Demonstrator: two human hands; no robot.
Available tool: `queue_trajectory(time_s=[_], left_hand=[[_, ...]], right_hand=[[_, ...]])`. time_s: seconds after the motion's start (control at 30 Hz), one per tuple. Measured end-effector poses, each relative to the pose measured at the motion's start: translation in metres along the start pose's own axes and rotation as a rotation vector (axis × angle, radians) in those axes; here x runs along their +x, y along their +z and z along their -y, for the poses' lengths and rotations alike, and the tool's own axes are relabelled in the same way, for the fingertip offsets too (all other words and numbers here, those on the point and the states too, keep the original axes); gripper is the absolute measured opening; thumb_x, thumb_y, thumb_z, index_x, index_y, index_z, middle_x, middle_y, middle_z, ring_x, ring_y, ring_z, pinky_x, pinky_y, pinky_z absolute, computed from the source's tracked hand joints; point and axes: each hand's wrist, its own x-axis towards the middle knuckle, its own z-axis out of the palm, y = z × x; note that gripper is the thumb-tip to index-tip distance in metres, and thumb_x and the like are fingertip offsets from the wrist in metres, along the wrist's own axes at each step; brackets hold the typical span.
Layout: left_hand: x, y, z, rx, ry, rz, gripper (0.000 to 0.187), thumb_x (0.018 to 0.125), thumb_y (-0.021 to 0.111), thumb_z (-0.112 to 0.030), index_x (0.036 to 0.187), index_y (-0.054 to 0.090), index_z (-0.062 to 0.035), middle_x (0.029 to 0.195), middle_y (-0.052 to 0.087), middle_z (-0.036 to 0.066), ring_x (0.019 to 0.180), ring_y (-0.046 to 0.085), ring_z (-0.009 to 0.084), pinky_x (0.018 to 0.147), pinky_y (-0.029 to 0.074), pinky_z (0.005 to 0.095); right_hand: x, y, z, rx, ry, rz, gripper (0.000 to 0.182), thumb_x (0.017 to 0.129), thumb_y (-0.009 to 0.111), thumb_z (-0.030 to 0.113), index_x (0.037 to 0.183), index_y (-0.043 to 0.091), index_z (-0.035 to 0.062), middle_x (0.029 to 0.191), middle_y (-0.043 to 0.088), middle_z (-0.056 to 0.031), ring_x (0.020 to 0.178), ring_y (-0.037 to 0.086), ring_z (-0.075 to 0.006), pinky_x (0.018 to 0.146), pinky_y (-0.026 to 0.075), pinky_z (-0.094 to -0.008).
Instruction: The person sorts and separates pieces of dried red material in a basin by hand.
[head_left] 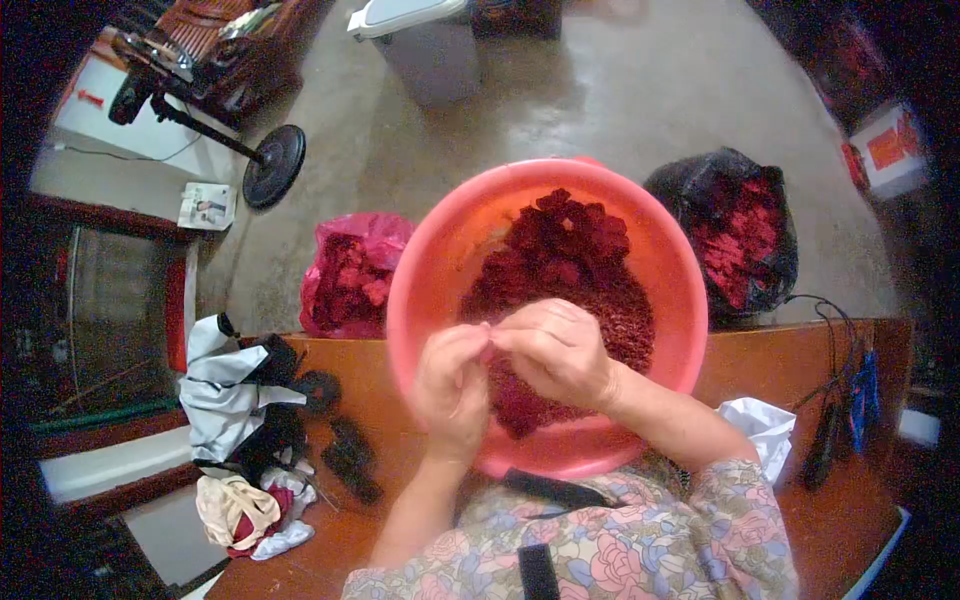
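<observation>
Hands (505, 365) hide pinched item above basin (545, 172).

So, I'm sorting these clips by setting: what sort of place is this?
Probably a room in a home, though a small workshop can't be ruled out. A floor fan stands by a slatted wooden seat, and clothes lie heaped on the wooden bench.

L hand (455, 390) & R hand (560, 350) pinch sm. pink bit (489, 340) over tub (410, 290) w/ dk-red pcs (570, 250), btwn pink bag (320, 295) (L) & blk bag (680, 185) (R).
</observation>
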Motion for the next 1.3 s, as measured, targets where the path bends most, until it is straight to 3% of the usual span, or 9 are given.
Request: queue_trajectory(time_s=[0.1, 0.2, 0.3, 0.6, 0.8, 1.0, 1.1, 1.3], left_hand=[[0.0010, -0.0011, 0.0000, 0.028, 0.089, 0.026, 0.022, 0.081, 0.058, 0.010, 0.099, 0.056, -0.0040, 0.096, 0.061, 0.014, 0.089, 0.061, 0.0262, 0.079, 0.050, 0.0336], [0.0016, -0.0039, -0.0017, 0.094, 0.120, 0.049, 0.023, 0.080, 0.059, 0.010, 0.098, 0.056, -0.0044, 0.096, 0.061, 0.014, 0.090, 0.061, 0.0272, 0.079, 0.051, 0.0343], [0.0002, -0.0029, 0.0008, 0.103, 0.148, 0.031, 0.025, 0.079, 0.060, 0.010, 0.098, 0.056, -0.0046, 0.097, 0.061, 0.014, 0.091, 0.061, 0.0272, 0.080, 0.050, 0.0345], [-0.0007, -0.0006, -0.0028, -0.193, -0.175, -0.003, 0.017, 0.083, 0.061, 0.008, 0.097, 0.058, -0.0010, 0.099, 0.060, 0.013, 0.094, 0.060, 0.0224, 0.083, 0.050, 0.0310], [-0.0008, 0.0010, -0.0031, -0.149, -0.163, -0.046, 0.014, 0.080, 0.065, 0.005, 0.091, 0.061, -0.0035, 0.095, 0.063, 0.010, 0.087, 0.061, 0.0189, 0.080, 0.049, 0.0290], [-0.0026, -0.0004, -0.0030, -0.177, -0.230, -0.058, 0.013, 0.080, 0.066, 0.003, 0.090, 0.061, -0.0035, 0.094, 0.064, 0.010, 0.088, 0.061, 0.0185, 0.080, 0.049, 0.0289], [-0.0015, -0.0010, -0.0022, -0.119, -0.181, -0.040, 0.012, 0.080, 0.066, 0.003, 0.090, 0.062, -0.0030, 0.095, 0.064, 0.010, 0.088, 0.061, 0.0185, 0.081, 0.048, 0.0290], [-0.0001, -0.0043, 0.0013, -0.201, -0.222, -0.027, 0.012, 0.082, 0.066, 0.000, 0.093, 0.063, -0.0022, 0.096, 0.064, 0.010, 0.089, 0.060, 0.0182, 0.082, 0.048, 0.0291]], right_hand=[[0.0003, 0.0027, 0.0008, 0.127, 0.082, -0.036, 0.022, 0.071, 0.067, 0.001, 0.093, 0.062, 0.0059, 0.085, 0.064, -0.0081, 0.076, 0.064, -0.0248, 0.066, 0.051, -0.0352], [0.0078, -0.0035, 0.0091, 0.219, 0.300, -0.008, 0.023, 0.070, 0.066, -0.001, 0.092, 0.061, 0.0047, 0.084, 0.064, -0.0097, 0.076, 0.064, -0.0269, 0.067, 0.051, -0.0366], [0.0079, -0.0050, 0.0084, 0.257, 0.315, 0.032, 0.023, 0.069, 0.065, -0.003, 0.090, 0.061, 0.0040, 0.083, 0.064, -0.0106, 0.076, 0.064, -0.0281, 0.067, 0.052, -0.0371], [0.0024, -0.0007, 0.0007, 0.178, 0.103, 0.009, 0.018, 0.072, 0.066, 0.000, 0.088, 0.061, 0.0057, 0.083, 0.064, -0.0081, 0.077, 0.064, -0.0262, 0.067, 0.052, -0.0362], [0.0017, -0.0002, 0.0000, 0.153, 0.080, -0.001, 0.018, 0.072, 0.066, 0.000, 0.088, 0.061, 0.0055, 0.084, 0.064, -0.0083, 0.077, 0.064, -0.0261, 0.067, 0.052, -0.0362], [0.0068, 0.0006, 0.0081, 0.236, 0.269, -0.011, 0.020, 0.069, 0.066, -0.002, 0.088, 0.061, 0.0046, 0.083, 0.064, -0.0090, 0.077, 0.063, -0.0272, 0.067, 0.052, -0.0364], [0.0045, 0.0001, 0.0061, 0.248, 0.269, 0.026, 0.020, 0.070, 0.066, -0.002, 0.088, 0.061, 0.0043, 0.082, 0.063, -0.0091, 0.077, 0.063, -0.0276, 0.067, 0.052, -0.0361], [0.0033, 0.0002, 0.0025, 0.182, 0.100, 0.026, 0.019, 0.070, 0.065, -0.002, 0.088, 0.060, 0.0041, 0.083, 0.063, -0.0098, 0.077, 0.063, -0.0285, 0.068, 0.052, -0.0361]])
